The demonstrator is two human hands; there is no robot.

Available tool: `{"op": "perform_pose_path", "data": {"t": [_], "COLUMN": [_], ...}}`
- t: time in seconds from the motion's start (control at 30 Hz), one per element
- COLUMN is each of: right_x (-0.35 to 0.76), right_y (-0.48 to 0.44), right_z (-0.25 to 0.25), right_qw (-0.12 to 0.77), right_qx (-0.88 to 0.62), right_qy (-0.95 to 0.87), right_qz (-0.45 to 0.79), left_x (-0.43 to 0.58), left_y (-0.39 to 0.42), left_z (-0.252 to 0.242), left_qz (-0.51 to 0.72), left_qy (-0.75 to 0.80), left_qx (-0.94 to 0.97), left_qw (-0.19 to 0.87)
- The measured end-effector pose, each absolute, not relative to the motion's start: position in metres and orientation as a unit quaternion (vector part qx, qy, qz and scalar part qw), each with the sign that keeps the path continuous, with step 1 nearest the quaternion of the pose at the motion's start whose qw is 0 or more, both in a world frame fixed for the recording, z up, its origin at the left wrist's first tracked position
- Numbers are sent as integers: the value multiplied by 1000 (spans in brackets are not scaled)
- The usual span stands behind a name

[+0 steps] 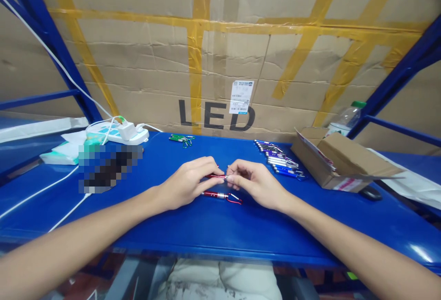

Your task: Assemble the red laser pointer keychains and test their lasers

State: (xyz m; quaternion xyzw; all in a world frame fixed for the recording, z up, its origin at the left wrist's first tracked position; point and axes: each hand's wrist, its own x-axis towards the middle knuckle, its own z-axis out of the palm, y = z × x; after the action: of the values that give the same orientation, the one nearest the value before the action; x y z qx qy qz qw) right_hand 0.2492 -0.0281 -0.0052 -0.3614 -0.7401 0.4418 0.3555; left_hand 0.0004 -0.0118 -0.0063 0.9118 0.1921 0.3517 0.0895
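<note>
Between my two hands, just above the blue table, is a slim red metal tube (215, 176) that looks like a keychain penlight. My left hand (193, 179) is closed around its body, fingers and thumb pinching it. At the tube's silvery right end, the fingertips of my right hand (251, 181) are closed in a pinch; they partly hide that end. A second red penlight (215, 195) lies on the table just below my hands, with a clip and red loop at its right end.
Blue, purple and silver penlights (279, 160) lie in a row at right, beside an open cardboard box (339, 160). Several green ones (181, 139) lie at the back. A white power strip (120, 133) with cables stands left. A large carton (155, 79) backs the table (193, 235).
</note>
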Motion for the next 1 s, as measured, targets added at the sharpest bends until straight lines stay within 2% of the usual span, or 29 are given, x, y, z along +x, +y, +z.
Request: {"op": "perform_pose_path", "data": {"t": [0.1, 0.2, 0.27, 0.43, 0.53, 0.6, 0.67, 0.73, 0.9, 1.0], "right_x": [247, 245, 245, 250, 254, 256, 255, 252, 245, 243], "right_y": [-26, -27, -29, -32, -32, -33, -34, -35, -32, -29], "right_z": [-4, -4, -5, -8, -8, -6, -5, -3, -3, -2], "right_qw": [340, 340, 360, 359, 329, 304, 308, 337, 366, 359], "right_qx": [-359, -352, -355, -322, -284, -278, -286, -309, -378, -373], "right_qy": [-690, -697, -743, -866, -900, -911, -907, -886, -775, -714], "right_qz": [529, 525, 439, 133, 25, -6, 11, 79, 352, 470], "left_x": [0, 1, 2, 8, 11, 12, 12, 11, 3, -1], "left_y": [-12, -13, -14, -16, -16, -15, -14, -14, -13, -13], "left_z": [-4, -3, -3, -3, -5, -7, -8, -8, -9, -12], "left_qz": [349, 358, 372, 395, 404, 402, 402, 407, 385, 374], "left_qy": [162, 162, 190, 278, 308, 314, 311, 296, 221, 189], "left_qx": [922, 919, 904, 842, 798, 782, 783, 803, 880, 900], "left_qw": [40, 45, 88, 238, 324, 358, 358, 320, 172, 120]}}
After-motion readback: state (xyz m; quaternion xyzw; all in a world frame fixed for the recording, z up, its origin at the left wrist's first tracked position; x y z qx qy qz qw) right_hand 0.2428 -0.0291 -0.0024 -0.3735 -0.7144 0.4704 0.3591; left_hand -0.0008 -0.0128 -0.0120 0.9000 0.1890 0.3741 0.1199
